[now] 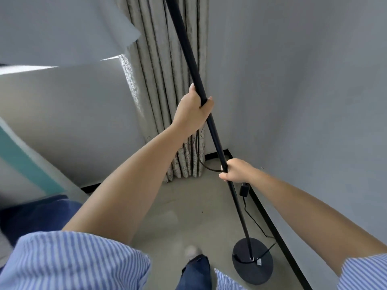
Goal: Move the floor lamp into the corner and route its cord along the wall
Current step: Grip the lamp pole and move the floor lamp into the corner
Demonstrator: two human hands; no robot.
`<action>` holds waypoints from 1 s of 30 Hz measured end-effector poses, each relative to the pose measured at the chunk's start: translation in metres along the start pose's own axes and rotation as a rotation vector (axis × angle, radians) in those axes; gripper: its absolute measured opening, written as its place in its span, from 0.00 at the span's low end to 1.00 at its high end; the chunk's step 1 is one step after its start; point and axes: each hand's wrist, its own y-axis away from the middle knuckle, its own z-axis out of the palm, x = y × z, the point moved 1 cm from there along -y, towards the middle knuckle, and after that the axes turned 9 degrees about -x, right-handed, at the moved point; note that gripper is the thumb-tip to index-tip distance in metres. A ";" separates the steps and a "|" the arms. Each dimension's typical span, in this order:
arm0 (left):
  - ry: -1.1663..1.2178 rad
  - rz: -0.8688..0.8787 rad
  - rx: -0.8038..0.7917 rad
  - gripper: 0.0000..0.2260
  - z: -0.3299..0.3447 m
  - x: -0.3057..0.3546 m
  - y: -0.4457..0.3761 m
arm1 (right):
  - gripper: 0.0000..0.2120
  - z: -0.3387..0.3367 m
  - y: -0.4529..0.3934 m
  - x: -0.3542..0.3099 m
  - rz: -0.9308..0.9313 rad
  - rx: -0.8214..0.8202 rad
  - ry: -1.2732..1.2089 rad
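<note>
The floor lamp's thin black pole (184, 45) runs from the top of the view down to a round black base (247, 268) on the floor by the right wall. My left hand (192, 109) grips the pole high up. Lower down, my right hand (236, 170) is closed around the pole together with a loop of the black cord (253, 220). The cord hangs below that hand with a small inline switch box (244, 189), then trails to the base. Another stretch of cord leads left toward the curtain. The lamp's head is out of view.
A pleated patterned curtain (165, 65) hangs in the corner ahead. Grey walls meet there, with a black baseboard (270, 220) along the right wall. A dark blue seat (35, 216) is at my left. My foot (194, 256) stands on the pale floor close to the base.
</note>
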 end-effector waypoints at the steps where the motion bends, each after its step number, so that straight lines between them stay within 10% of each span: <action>1: -0.004 -0.005 -0.012 0.11 -0.004 -0.009 -0.024 | 0.16 -0.012 -0.021 -0.001 0.010 0.007 -0.012; 30: -0.169 -0.035 -0.216 0.20 0.015 -0.121 -0.389 | 0.10 -0.210 -0.379 0.043 0.110 0.166 -0.258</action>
